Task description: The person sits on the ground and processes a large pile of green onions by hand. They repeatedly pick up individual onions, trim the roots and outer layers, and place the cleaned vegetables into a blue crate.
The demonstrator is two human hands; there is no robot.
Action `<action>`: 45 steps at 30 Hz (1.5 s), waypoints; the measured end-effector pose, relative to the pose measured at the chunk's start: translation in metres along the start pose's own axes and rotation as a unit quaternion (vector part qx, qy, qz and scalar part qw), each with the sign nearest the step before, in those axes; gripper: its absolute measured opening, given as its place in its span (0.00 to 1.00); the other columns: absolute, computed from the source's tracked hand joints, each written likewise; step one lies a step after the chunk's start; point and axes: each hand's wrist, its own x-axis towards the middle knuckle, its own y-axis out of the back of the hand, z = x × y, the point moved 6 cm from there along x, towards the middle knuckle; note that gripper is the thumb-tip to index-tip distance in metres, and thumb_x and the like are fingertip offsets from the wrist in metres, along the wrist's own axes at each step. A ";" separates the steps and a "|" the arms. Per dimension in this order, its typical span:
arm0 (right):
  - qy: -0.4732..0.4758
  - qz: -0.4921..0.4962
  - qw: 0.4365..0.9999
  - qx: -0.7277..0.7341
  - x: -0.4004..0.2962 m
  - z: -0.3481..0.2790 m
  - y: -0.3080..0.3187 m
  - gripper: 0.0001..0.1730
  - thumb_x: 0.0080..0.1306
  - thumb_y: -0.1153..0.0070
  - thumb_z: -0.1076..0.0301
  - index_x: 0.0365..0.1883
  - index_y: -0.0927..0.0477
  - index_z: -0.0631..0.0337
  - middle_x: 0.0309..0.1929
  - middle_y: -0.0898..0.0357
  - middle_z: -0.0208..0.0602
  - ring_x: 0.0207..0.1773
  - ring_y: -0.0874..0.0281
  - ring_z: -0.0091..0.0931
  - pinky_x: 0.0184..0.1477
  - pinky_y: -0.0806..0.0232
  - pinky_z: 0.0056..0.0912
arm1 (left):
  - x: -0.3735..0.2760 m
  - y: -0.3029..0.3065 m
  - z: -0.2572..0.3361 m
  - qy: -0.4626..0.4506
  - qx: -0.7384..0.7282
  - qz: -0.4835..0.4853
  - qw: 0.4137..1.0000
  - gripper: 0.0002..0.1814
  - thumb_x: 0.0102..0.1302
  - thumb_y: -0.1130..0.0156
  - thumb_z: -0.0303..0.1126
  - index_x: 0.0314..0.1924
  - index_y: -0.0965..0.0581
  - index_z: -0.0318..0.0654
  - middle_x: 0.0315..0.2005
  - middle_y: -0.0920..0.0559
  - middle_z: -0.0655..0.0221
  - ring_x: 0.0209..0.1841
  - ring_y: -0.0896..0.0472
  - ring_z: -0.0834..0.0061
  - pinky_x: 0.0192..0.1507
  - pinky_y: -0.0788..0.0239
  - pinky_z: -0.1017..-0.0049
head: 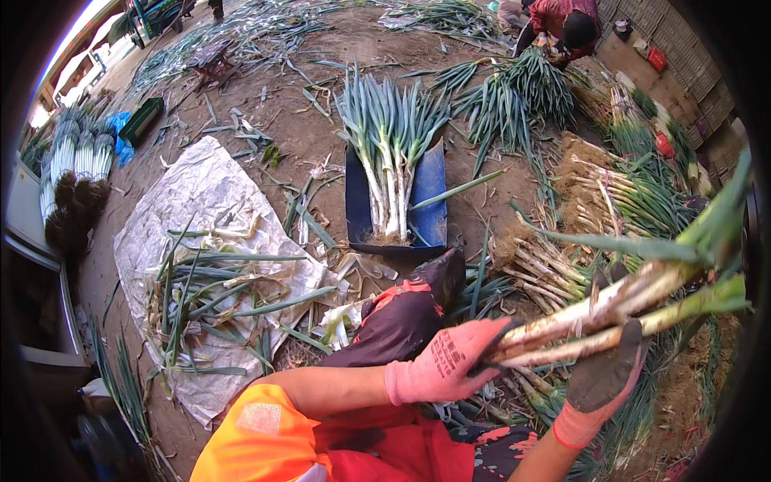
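Observation:
My left hand (pixel 452 363), in a pink glove with a dark coated palm, grips the root end of several large green onions (pixel 593 313). Around the middle of their pale stalks is my right hand (pixel 608 367), gloved the same way, its thumb lying over the lower stalk. The green leaves point to the upper right, partly blurred. In front of me, leafy green onions (pixel 388 150) stand in a blue open-fronted metal scoop or tray (pixel 430 205), roots at the near end. One loose leaf (pixel 461 190) lies across the tray's right side.
Left of the tray, a white plastic sheet (pixel 193 175) bears leaf scraps. Bundled onions (pixel 626 187) lie at the right; more bundles (pixel 78 144) stand at the far left beside a green crate (pixel 141 120). Another person (pixel 566 27) bends over onions at the upper right.

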 end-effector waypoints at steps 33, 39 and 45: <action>-0.343 0.036 0.708 -0.616 -0.073 0.115 0.402 0.29 0.62 0.46 0.59 0.60 0.30 0.65 0.58 0.27 0.52 0.61 0.29 0.41 0.62 0.38 0.37 | 0.121 -0.123 -0.210 0.182 0.062 -0.451 0.871 0.15 0.62 0.42 0.30 0.49 0.23 0.34 0.40 0.19 0.58 0.44 0.20 0.68 0.50 0.31 0.72; -0.390 -0.029 0.726 -0.566 -0.151 0.179 0.426 0.30 0.61 0.47 0.57 0.58 0.29 0.66 0.58 0.28 0.53 0.61 0.30 0.43 0.63 0.38 0.37 | 0.053 -0.320 -0.255 0.079 0.155 -0.512 0.841 0.21 0.62 0.41 0.43 0.51 0.24 0.37 0.45 0.21 0.53 0.51 0.24 0.55 0.54 0.33 0.64; -0.317 -0.004 0.734 -0.601 -0.192 0.196 0.448 0.27 0.59 0.43 0.60 0.55 0.28 0.65 0.53 0.26 0.49 0.57 0.29 0.43 0.59 0.38 0.43 | -0.083 -0.442 -0.269 0.089 0.340 -0.511 0.785 0.29 0.59 0.39 0.44 0.60 0.31 0.45 0.49 0.28 0.57 0.53 0.29 0.54 0.53 0.39 0.55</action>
